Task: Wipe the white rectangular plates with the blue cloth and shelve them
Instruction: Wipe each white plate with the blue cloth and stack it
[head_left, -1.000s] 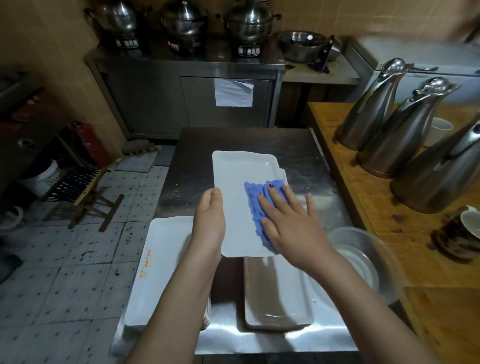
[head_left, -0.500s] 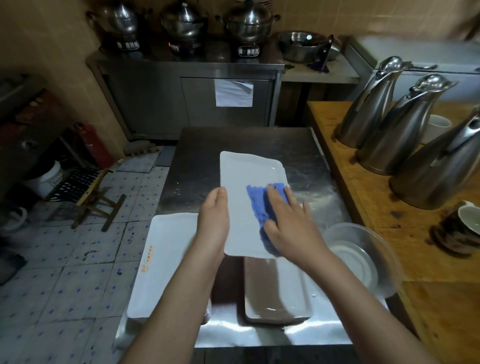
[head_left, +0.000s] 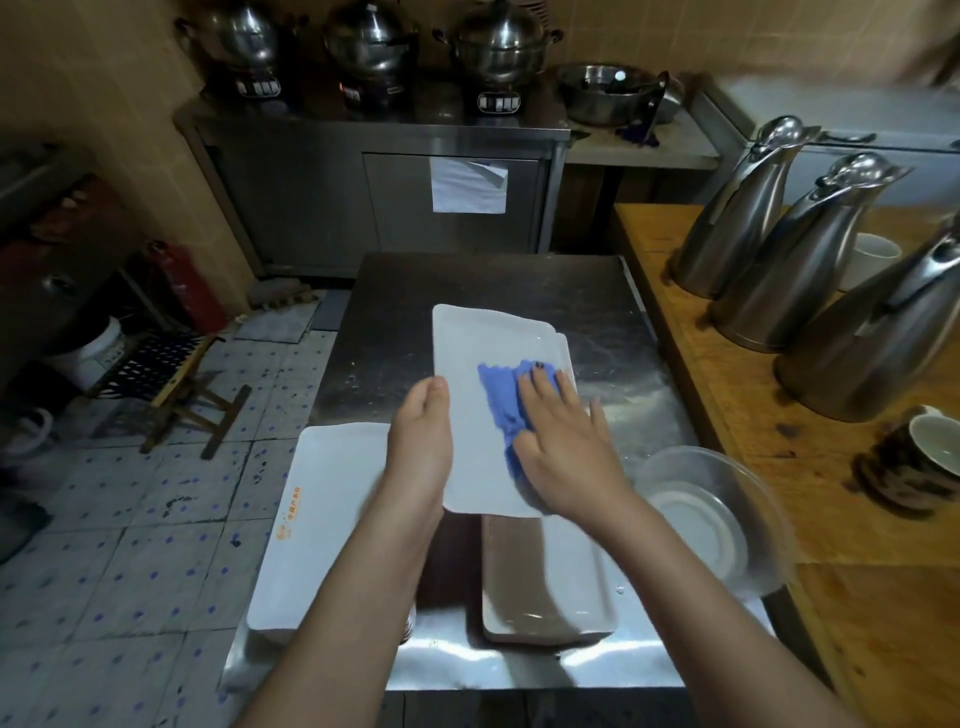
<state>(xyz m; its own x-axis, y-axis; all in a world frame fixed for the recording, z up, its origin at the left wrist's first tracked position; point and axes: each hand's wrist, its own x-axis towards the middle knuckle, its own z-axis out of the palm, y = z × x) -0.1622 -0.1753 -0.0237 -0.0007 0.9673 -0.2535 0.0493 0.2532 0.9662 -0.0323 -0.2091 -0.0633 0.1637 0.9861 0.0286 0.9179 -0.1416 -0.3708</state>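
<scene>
Here white rectangular plate (head_left: 470, 358) plain, blue cloth (head_left: 500, 397) bunched

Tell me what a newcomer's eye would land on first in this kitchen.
The blue cloth stands out most, pressed under the right hand onto the white rectangular plate over the middle of the steel table. The left hand holds the plate's left edge. Next come three tall steel jugs, gleaming on the wooden counter at the right.
</scene>
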